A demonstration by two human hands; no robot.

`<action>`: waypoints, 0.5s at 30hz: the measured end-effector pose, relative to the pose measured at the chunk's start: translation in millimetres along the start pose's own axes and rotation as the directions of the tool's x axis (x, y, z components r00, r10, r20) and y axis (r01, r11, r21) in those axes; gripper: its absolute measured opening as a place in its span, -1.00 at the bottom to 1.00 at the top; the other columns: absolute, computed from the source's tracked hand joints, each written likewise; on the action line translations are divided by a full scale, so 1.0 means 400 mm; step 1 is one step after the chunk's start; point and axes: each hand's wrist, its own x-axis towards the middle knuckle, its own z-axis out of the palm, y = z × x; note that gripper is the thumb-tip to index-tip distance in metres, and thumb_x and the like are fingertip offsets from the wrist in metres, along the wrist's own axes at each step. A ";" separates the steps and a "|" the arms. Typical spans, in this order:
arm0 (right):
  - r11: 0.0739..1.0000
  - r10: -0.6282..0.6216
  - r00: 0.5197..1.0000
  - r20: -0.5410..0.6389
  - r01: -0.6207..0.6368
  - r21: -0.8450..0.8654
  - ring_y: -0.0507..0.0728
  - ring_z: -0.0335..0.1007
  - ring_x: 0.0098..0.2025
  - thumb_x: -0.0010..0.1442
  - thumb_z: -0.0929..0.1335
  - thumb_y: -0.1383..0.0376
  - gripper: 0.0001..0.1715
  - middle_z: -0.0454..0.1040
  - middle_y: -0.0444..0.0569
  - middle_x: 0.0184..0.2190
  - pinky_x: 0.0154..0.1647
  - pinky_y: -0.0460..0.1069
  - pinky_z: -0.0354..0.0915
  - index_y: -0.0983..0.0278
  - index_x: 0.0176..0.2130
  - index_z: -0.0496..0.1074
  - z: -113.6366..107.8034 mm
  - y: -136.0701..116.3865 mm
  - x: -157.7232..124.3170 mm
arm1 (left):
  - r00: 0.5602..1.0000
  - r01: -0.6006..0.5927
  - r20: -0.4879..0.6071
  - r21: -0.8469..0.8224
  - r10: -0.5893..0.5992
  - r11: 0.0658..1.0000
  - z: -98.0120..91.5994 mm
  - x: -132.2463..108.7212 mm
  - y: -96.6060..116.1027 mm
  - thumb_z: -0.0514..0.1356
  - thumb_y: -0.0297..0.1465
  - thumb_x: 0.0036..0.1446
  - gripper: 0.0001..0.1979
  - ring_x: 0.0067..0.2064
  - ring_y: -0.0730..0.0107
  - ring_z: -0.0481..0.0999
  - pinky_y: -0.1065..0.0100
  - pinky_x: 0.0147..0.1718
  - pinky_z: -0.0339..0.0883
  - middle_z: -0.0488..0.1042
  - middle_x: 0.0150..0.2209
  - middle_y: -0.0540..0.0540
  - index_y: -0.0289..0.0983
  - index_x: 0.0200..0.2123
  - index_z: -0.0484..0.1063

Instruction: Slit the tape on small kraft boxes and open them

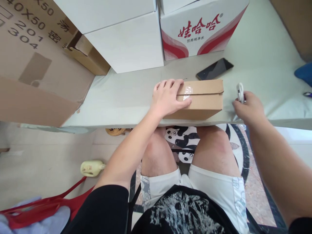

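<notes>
The box (207, 101) sits at the near edge of the table (117, 104), tape (188, 93) upward, presumably for reach; the left hand (168, 100), fingers spread, rests across its 9 o'clock end, apparently to steady it. At 3 o'clock, the right hand (251, 106) grips the white item (240, 91) between thumb and curled fingers, apart from the box.

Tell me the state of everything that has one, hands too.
Cardboard box: shut, clear tape on top.
Left hand: spread on the box.
White object: held; open or shut unclear.
Right hand: gripping the white object.
Phone: lying flat, screen dark.
Yellow bottle: on its side, on the floor.
</notes>
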 end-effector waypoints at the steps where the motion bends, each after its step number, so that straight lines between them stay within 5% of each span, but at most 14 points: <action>1: 1.000 0.011 1.000 -0.026 -0.011 -0.013 0.28 0.50 -0.15 0.16 0.40 0.18 -0.94 0.53 0.04 -0.32 -0.19 0.16 0.44 0.09 -0.30 0.44 -0.003 0.011 -0.001 | 1.000 0.000 0.004 0.001 0.000 1.000 0.000 0.000 0.000 0.20 0.00 0.14 -0.39 0.30 -0.05 0.32 0.00 0.37 0.03 0.44 0.24 -0.12 -0.10 0.22 0.37; 7: 0.987 0.091 0.966 -0.244 -0.119 -0.106 0.28 0.49 -0.07 0.06 0.37 0.30 -0.87 0.56 0.09 -0.19 0.08 0.26 0.37 0.14 -0.29 0.45 -0.006 0.080 -0.007 | 1.000 -0.008 0.021 0.021 0.007 1.000 -0.002 0.002 0.001 0.18 -0.01 0.16 -0.40 0.32 -0.07 0.29 -0.02 0.38 0.01 0.42 0.25 -0.14 -0.11 0.22 0.36; 11: 0.995 0.017 0.991 -0.134 -0.029 -0.093 0.18 0.52 -0.23 0.10 0.33 0.24 -0.83 0.57 -0.02 -0.28 -0.03 0.21 0.45 0.16 -0.27 0.49 0.019 0.053 -0.031 | 1.000 -0.014 -0.018 -0.026 0.014 1.000 -0.007 -0.007 0.004 0.21 -0.05 0.16 -0.41 0.32 -0.05 0.30 0.00 0.34 0.10 0.39 0.26 -0.14 -0.09 0.22 0.33; 15: 0.992 -0.086 0.994 -0.068 0.079 -0.100 0.19 0.54 -0.12 0.09 0.36 0.28 -0.82 0.55 -0.02 -0.19 -0.07 0.17 0.51 0.15 -0.24 0.50 0.040 0.017 -0.047 | 0.954 0.082 -0.272 -0.168 -0.127 0.982 0.001 -0.018 -0.017 0.17 -0.18 0.24 -0.67 0.21 0.12 0.40 0.14 0.22 0.29 0.42 0.17 -0.19 -0.13 0.04 0.39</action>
